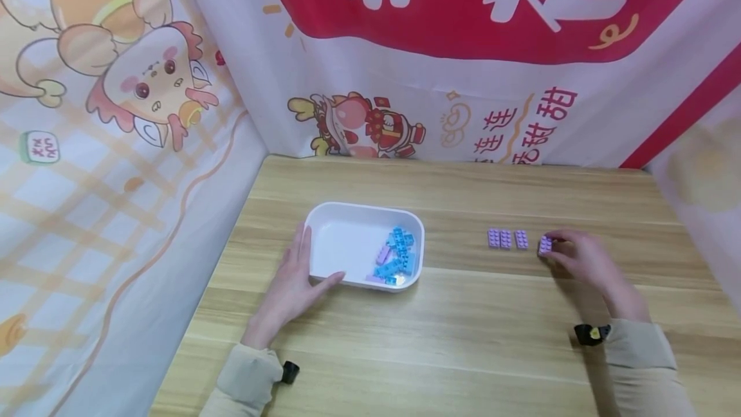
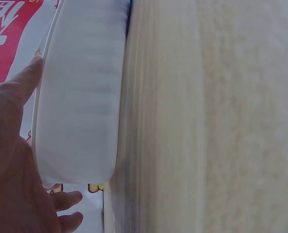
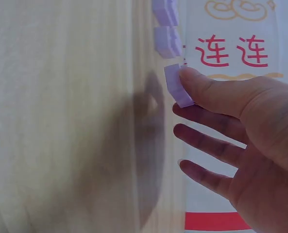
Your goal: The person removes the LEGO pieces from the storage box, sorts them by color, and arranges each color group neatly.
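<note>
Seen from the head camera, a person's two bare hands work at a wood-grain table (image 1: 440,333).

At the right, the right hand (image 1: 590,269) pinches a purple block (image 1: 545,246) between thumb and finger; in the right wrist view its other fingers stretch out free, and the block is slightly tilted. Whether its underside touches the table is hard to tell. The block is at the right end of a line, just beside three purple blocks (image 1: 505,239) on the table, their studs facing up. The two leftmost of these sit very close together; the third stands a little apart from them.

At the left, the left hand (image 1: 295,285) rests against a white box (image 1: 338,243), fingers spread along its left end and thumb apart from them, at the near rim. The left wrist view shows the thumb on the rim and the box's smooth outer wall.

Inside the box, blue blocks (image 1: 407,262) are heaped at the right end, with a pink-purple piece (image 1: 383,254) at the heap's left side.

Both sleeves are beige, and each wrist has a black device. White cloth (image 1: 440,76) hangs behind the table, printed with cartoon figures, red shapes and Chinese characters.
</note>
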Demonstrator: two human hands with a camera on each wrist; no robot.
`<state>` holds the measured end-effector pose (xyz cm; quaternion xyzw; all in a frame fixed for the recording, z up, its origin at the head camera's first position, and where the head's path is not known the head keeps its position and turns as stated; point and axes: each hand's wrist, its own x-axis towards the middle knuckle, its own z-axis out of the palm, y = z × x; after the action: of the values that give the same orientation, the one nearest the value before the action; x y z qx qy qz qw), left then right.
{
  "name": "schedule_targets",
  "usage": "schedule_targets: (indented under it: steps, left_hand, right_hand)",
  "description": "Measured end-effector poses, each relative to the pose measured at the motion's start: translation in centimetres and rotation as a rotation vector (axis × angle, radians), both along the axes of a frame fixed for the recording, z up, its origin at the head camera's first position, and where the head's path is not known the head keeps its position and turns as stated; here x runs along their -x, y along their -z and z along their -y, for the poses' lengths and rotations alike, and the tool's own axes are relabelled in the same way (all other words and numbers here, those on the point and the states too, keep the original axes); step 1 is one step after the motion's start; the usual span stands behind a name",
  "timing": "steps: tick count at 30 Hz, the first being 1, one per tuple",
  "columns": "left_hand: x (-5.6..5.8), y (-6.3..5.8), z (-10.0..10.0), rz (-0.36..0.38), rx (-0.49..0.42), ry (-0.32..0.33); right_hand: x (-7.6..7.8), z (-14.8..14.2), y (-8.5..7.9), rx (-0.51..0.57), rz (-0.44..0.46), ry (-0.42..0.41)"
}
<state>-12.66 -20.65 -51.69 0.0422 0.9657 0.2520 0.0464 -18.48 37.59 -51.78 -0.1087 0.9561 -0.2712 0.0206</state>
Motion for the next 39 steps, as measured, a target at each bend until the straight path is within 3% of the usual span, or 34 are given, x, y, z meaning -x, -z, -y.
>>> schedule_targets:
  steps: [7,19,26,32,39]
  left_hand:
    - [0.0,0.1,0.0,-0.005,0.003,0.000]
    - [0.0,0.0,0.0,-0.012,-0.002,0.000]
    - [0.0,0.2,0.0,-0.012,0.000,-0.003]
    - [-0.1,0.2,0.0,-0.012,-0.003,-0.006]
    - [0.0,0.2,0.1,-0.007,-0.006,-0.008]
  right_hand:
    - [0.5,0.6,0.5,0.002,0.013,-0.010]
    - [1.1,3.1,1.4,-0.017,-0.088,-0.044]
    - [1.0,4.7,1.5,-0.009,-0.091,-0.048]
    - [0.6,6.4,-0.6,0.041,-0.126,-0.055]
    - [0.7,11.6,-3.5,0.145,-0.200,-0.130]
